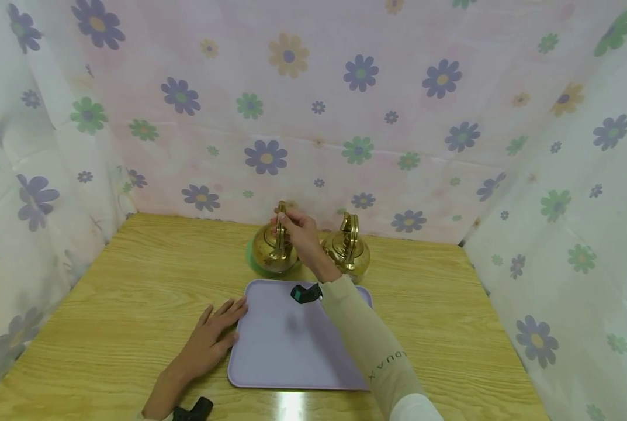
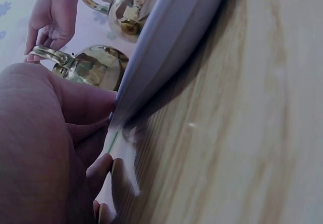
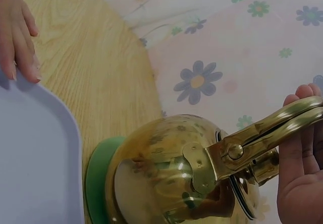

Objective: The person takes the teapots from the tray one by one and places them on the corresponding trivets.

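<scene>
— Where is your right hand [image 1: 298, 231] just now?

— Near the middle of the head frame, a little above centre. Your fingers are curled round the upright handle of the left brass kettle [image 1: 274, 251], gripping it at its top. In the right wrist view that handle runs toward the right edge of the frame, with your fingertips [image 3: 302, 95] wrapped over it and the kettle's round body hanging directly below the grip, at lower centre.

— And what does that kettle stand on?

— A green coaster [image 1: 251, 257], whose edge shows at the kettle's lower left (the right wrist view shows it as a green rim under the belly). I cannot tell whether the kettle is resting on it or just off it.

— The other kettle?

— The second brass kettle [image 1: 347, 250] stands just to the right of your wrist, untouched, close to the far edge of the lilac tray [image 1: 276, 356].

— What is in the tray?

— Its surface shows only your forearm's shadow; your sleeve crosses its right side above it.

— My left hand [image 1: 214, 339]?

— Lower left of centre, lying flat on the wooden table [image 1: 134, 280], fingers straight and relaxed, the fingertips touching the tray's left rim. The left wrist view shows that rim right against your fingers [image 2: 86, 110].
</scene>
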`<action>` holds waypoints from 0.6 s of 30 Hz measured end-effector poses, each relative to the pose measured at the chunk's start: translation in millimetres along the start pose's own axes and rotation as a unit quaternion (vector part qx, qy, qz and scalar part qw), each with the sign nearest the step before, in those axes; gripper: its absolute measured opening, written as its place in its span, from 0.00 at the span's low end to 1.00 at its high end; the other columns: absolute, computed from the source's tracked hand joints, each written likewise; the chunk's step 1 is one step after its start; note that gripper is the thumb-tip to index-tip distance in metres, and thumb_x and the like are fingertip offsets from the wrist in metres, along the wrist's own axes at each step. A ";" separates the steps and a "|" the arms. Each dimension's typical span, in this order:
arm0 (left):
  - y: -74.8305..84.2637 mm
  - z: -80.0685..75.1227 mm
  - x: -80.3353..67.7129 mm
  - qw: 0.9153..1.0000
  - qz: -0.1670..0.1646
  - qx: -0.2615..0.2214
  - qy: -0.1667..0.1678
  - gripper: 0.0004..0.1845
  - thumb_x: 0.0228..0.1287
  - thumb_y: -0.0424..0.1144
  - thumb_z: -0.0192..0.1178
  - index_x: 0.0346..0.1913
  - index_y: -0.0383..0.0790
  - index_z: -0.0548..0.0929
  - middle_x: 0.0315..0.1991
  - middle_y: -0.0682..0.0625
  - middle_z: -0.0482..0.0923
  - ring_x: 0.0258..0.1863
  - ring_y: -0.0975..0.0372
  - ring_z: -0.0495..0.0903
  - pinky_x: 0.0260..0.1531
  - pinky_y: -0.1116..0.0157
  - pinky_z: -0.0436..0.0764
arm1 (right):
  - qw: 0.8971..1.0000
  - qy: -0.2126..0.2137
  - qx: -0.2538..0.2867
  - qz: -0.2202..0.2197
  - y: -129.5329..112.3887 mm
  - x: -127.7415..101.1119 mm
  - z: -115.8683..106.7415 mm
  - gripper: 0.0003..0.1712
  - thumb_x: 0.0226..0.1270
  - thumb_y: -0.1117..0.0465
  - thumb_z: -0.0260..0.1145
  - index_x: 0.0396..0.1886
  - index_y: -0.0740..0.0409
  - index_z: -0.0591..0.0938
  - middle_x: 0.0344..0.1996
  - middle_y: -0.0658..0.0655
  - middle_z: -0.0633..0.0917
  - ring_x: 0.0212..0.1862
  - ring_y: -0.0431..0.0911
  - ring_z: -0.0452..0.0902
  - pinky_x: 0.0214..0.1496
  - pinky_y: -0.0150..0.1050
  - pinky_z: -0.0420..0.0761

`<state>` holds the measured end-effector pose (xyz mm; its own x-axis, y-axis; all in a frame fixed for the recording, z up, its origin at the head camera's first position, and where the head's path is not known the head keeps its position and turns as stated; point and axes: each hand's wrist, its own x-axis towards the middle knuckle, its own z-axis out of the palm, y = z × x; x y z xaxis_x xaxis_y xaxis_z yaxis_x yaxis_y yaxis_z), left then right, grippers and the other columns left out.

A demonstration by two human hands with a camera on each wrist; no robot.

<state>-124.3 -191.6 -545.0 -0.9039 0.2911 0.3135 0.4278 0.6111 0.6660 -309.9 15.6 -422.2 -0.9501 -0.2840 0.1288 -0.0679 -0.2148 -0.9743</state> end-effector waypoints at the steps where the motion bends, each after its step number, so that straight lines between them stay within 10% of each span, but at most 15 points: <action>1: -0.1 0.2 0.2 1.000 0.002 0.002 0.002 0.28 0.68 0.34 0.61 0.71 0.38 0.75 0.74 0.44 0.68 0.74 0.38 0.62 0.74 0.38 0.44 | 1.000 -0.002 0.000 0.000 0.6 0.6 -0.1 0.19 0.80 0.63 0.56 0.62 0.69 0.80 0.38 0.55 0.87 0.35 0.43 0.84 0.40 0.36 0.87; 18: 2.8 0.0 0.6 1.000 -0.004 0.000 0.001 0.28 0.67 0.33 0.60 0.71 0.37 0.75 0.74 0.44 0.68 0.74 0.37 0.62 0.73 0.36 0.44 | 1.000 -0.005 0.005 0.005 5.0 4.2 0.7 0.18 0.80 0.62 0.57 0.61 0.67 0.81 0.50 0.70 0.85 0.38 0.45 0.85 0.45 0.39 0.88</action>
<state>-123.6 -189.7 -542.9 -0.9070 0.2854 0.3098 0.4212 0.6135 0.6680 -314.0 12.6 -426.3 -0.9475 -0.2961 0.1209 -0.0550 -0.2215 -0.9736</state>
